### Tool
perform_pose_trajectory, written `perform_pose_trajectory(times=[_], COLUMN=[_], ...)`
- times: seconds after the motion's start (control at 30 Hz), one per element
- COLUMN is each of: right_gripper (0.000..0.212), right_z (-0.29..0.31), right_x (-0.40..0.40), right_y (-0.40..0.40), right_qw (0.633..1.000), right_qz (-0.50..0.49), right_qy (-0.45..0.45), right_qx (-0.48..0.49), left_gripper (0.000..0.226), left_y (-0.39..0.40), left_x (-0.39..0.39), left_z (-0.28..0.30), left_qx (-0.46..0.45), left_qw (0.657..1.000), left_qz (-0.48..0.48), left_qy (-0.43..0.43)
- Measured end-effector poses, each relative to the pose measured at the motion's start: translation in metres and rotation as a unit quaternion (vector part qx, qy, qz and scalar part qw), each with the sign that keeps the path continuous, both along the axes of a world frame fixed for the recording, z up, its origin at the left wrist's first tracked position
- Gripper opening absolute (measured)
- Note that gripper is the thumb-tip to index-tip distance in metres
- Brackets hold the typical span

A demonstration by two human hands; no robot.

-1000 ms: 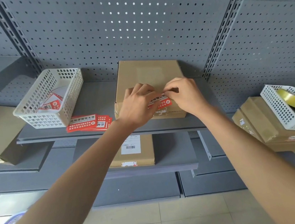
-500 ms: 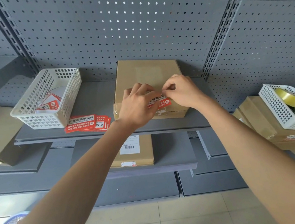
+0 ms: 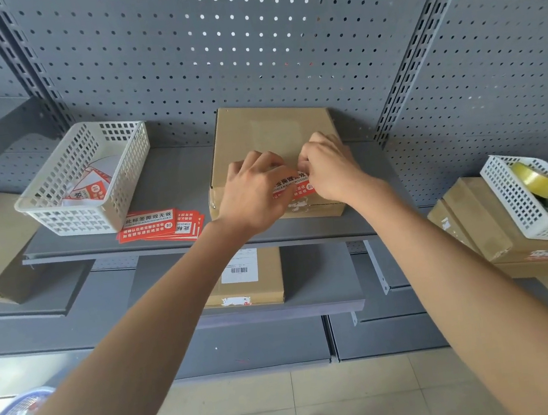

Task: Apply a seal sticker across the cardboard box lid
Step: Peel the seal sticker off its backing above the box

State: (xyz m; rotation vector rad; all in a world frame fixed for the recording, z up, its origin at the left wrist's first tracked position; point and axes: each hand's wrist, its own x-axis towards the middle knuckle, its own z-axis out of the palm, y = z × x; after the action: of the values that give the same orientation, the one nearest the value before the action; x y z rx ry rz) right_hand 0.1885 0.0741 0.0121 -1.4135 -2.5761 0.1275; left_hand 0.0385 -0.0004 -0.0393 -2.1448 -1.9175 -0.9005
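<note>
A closed brown cardboard box (image 3: 273, 128) sits on the grey shelf (image 3: 173, 188) against the perforated back wall. A red and white seal sticker (image 3: 292, 187) lies over the box's near top edge, between my two hands. My left hand (image 3: 250, 196) covers the sticker's left part with its fingers bent over it. My right hand (image 3: 329, 166) pinches the sticker's right end with fingertips together. Much of the sticker is hidden under both hands.
A stack of red seal stickers (image 3: 159, 225) lies on the shelf left of the box, beside a white basket (image 3: 90, 181) holding more. A labelled box (image 3: 250, 275) sits on the lower shelf. At right, a white basket with tape (image 3: 536, 192) rests on cartons.
Both hands stay on the sticker at the box's near edge. My right hand's fingers have curled closer over the sticker's right end; the view has shifted slightly.
</note>
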Motion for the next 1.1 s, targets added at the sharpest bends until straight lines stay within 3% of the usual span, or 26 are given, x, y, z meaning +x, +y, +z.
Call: perform_pose_trajectory(times=[0.33,0.57,0.83,1.1], right_gripper=[0.018,0.021,0.01,0.011], right_z=[-0.003,-0.006,-0.012,-0.018], right_x=[0.004,0.008,0.022,0.022], right_y=[-0.003,-0.003,-0.005,-0.006], right_qw=[1.0,0.998,0.97,0.978], right_qz=[-0.002,-0.008,-0.004,0.02], right_qy=[0.021,0.058,0.229,0.201], right_qx=[-0.006,-0.024,-0.085,-0.052], left_gripper=[0.031,0.014,0.013,0.015], left_y=[-0.001,0.011,0.019,0.019], left_x=[0.002,0.01,0.018,0.018], left_z=[0.005,0.028,0.033,0.034], left_qx=[-0.003,-0.085,-0.124,-0.132], left_qw=[1.0,0.991,0.984,0.982], left_qz=[0.0,0.043,0.063,0.054], left_qy=[-0.01,-0.09,-0.108,-0.125])
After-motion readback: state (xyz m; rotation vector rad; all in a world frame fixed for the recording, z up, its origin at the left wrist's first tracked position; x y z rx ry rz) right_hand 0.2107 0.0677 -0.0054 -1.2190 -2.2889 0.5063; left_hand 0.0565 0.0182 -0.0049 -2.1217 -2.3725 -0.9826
